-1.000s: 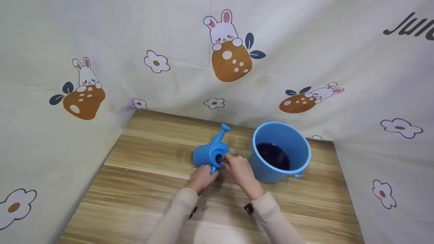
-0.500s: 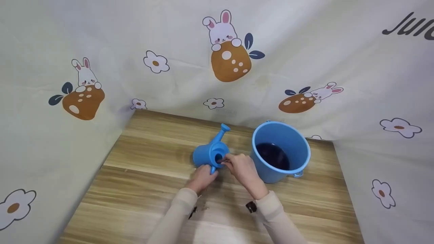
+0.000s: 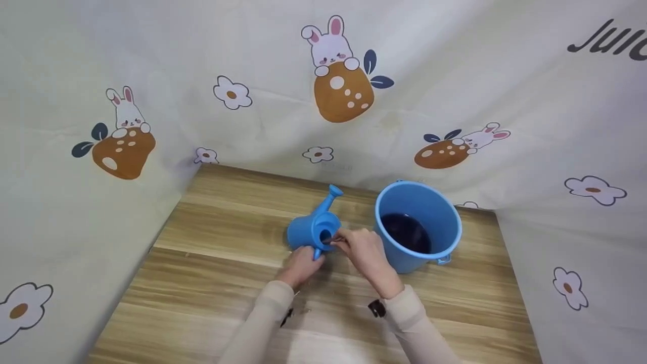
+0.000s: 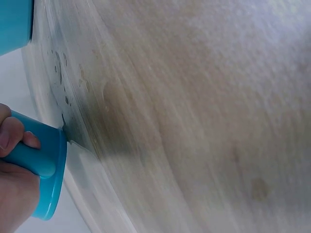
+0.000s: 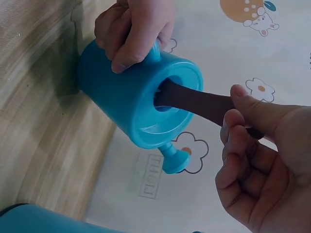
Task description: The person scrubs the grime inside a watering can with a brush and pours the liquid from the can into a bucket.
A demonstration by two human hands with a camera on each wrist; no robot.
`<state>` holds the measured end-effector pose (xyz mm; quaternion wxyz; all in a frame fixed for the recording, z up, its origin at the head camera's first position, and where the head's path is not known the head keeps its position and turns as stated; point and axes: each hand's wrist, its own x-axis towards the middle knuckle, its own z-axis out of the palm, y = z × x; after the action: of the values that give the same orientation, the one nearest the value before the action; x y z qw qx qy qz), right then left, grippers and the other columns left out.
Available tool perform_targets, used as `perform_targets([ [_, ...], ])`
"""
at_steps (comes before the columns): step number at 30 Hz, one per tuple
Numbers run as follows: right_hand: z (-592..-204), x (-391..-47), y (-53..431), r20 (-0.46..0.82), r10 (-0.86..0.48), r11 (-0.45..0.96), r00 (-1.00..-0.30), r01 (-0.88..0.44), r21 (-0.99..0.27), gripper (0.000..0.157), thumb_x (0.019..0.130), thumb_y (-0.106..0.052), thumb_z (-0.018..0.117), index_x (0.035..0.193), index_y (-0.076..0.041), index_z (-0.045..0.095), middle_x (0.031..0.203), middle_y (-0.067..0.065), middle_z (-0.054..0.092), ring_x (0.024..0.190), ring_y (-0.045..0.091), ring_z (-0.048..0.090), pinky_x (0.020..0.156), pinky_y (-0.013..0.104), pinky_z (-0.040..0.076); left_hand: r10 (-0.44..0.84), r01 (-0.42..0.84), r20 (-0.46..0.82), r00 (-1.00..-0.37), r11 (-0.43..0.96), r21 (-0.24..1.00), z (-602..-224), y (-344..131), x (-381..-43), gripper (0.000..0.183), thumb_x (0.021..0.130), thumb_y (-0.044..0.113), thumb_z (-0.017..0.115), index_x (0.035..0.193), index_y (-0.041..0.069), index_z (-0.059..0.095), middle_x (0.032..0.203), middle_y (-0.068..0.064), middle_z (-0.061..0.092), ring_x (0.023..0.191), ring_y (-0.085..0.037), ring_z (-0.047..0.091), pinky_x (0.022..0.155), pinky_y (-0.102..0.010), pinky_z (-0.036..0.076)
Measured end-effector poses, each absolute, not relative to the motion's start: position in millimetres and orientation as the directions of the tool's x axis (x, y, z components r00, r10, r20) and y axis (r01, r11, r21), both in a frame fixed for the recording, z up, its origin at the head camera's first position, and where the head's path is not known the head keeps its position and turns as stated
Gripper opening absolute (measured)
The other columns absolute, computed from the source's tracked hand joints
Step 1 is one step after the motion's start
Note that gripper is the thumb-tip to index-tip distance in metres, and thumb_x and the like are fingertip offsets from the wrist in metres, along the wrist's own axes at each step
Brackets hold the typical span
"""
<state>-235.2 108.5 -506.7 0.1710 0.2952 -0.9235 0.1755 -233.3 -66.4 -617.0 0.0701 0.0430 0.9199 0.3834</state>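
A blue watering can stands on the wooden tabletop, its spout angled to the back right. My left hand grips the can's handle, fingers curled round it, as the left wrist view also shows close up. With thumb and fingers, my right hand pinches the end of a flat, dark brown handle. This handle slants into the round opening in the can's top, and its far end is hidden inside.
To the right of the can stands a blue bucket with dark liquid in it. Water drops lie on the tabletop near the can. Patterned fabric encloses the back and sides.
My right hand has shifted slightly to the right, still pinching the brown handle. My left hand and the watering can stay in place.
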Motion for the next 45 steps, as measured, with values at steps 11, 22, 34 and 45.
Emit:
perform_targets([
  [11, -525.7, -246.6, 112.0, 0.376, -0.597, 0.673, -0.709, -0.697, -0.248, 0.008, 0.088, -0.029, 0.072, 0.091, -0.022, 0.074, 0.081, -0.005, 0.075, 0.068, 0.014, 0.069, 0.062, 0.033, 0.056, 0.140, 0.039, -0.082, -0.987, 0.695, 0.718, -613.9, -64.3, -232.7, 0.037, 0.089, 0.024, 0.057, 0.061, 0.020, 0.033, 0.060, 0.008, 0.031, 0.054, -0.011, 0.036, 0.051, -0.026, 0.031],
  [22, -540.0, -255.0, 109.0, 0.332, -0.598, 0.676, -0.730, -0.682, -0.281, 0.014, 0.090, -0.034, 0.069, 0.092, -0.020, 0.073, 0.082, -0.003, 0.075, 0.070, 0.016, 0.069, 0.065, 0.035, 0.055, 0.136, 0.017, -0.106, -0.985, 0.688, 0.725, -613.0, -64.2, -232.3, 0.035, 0.089, 0.025, 0.056, 0.062, 0.020, 0.034, 0.061, 0.007, 0.032, 0.054, -0.011, 0.036, 0.051, -0.026, 0.030],
  [34, -536.7, -250.4, 110.6, 0.329, -0.613, 0.677, -0.718, -0.692, -0.251, 0.015, 0.092, -0.033, 0.067, 0.092, -0.019, 0.070, 0.077, -0.001, 0.071, 0.065, 0.015, 0.065, 0.060, 0.032, 0.052, 0.134, 0.004, -0.122, -0.984, 0.689, 0.724, -612.6, -65.2, -230.8, 0.035, 0.090, 0.026, 0.056, 0.062, 0.020, 0.035, 0.060, 0.007, 0.035, 0.053, -0.011, 0.039, 0.050, -0.026, 0.032],
  [45, -523.0, -244.2, 113.4, 0.307, -0.596, 0.684, -0.742, -0.669, -0.291, 0.018, 0.096, -0.033, 0.062, 0.089, -0.017, 0.067, 0.071, -0.002, 0.066, 0.061, 0.012, 0.061, 0.059, 0.028, 0.049, 0.136, 0.011, -0.118, -0.984, 0.700, 0.714, -617.7, -67.1, -231.9, 0.037, 0.091, 0.027, 0.056, 0.061, 0.020, 0.035, 0.059, 0.007, 0.036, 0.052, -0.011, 0.040, 0.051, -0.026, 0.033],
])
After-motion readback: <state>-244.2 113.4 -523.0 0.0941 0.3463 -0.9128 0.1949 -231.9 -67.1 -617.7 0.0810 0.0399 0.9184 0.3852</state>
